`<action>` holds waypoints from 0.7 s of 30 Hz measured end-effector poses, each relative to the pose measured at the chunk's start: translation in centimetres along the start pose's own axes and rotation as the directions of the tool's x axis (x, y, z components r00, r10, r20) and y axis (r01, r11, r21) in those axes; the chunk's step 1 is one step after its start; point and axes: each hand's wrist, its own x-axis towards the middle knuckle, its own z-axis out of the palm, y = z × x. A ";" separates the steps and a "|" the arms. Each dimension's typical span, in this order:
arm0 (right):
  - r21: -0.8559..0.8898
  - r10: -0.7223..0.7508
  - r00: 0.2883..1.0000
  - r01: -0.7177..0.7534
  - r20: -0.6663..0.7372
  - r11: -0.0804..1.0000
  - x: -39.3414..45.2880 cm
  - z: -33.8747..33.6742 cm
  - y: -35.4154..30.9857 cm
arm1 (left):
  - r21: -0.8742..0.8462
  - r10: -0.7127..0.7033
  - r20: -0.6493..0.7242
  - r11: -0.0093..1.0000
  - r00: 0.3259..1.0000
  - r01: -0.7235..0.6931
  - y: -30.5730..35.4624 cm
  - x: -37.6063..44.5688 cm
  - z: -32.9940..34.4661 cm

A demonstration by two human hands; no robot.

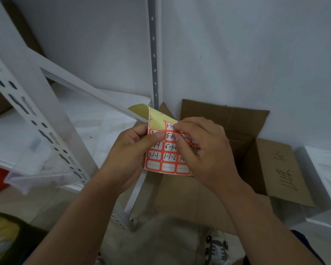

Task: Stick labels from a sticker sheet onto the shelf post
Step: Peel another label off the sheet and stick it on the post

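A sticker sheet point(168, 157) of red-framed white labels with handwritten numbers sits between both hands at the centre; its upper left part is bare yellow backing that curls over. My left hand point(130, 150) grips the sheet's left edge, thumb pressed on the labels. My right hand point(201, 148) covers the right side, its fingertips pinching a label near the sheet's top. A white slotted shelf post point(46, 129) slants down at the left. A second, thin perforated shelf post point(154, 52) stands upright behind the sheet.
An open cardboard box point(271, 165) with handwriting on a flap lies right of the hands against a white wall. White shelf boards point(88, 115) lie at left, a clear plastic tray point(36, 178) hangs over the shelf edge, and a shoe point(216, 247) shows below.
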 end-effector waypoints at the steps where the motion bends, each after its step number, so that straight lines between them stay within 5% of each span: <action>1: 0.002 0.003 1.000 -0.003 0.005 1.000 0.0 0.0 0.0 | 0.021 0.008 -0.004 1.000 1.000 -0.008 -0.1 0.0 0.0; 12: 0.118 -0.055 0.989 0.039 0.135 0.992 0.1 -0.5 -0.4 | 0.332 0.233 0.130 0.906 0.964 -0.264 0.4 -0.2 -0.4; 21: 0.218 0.055 0.972 -0.106 0.228 0.970 0.2 -0.9 -0.1 | 0.461 0.274 0.184 0.824 0.944 -0.329 0.0 -0.1 -0.7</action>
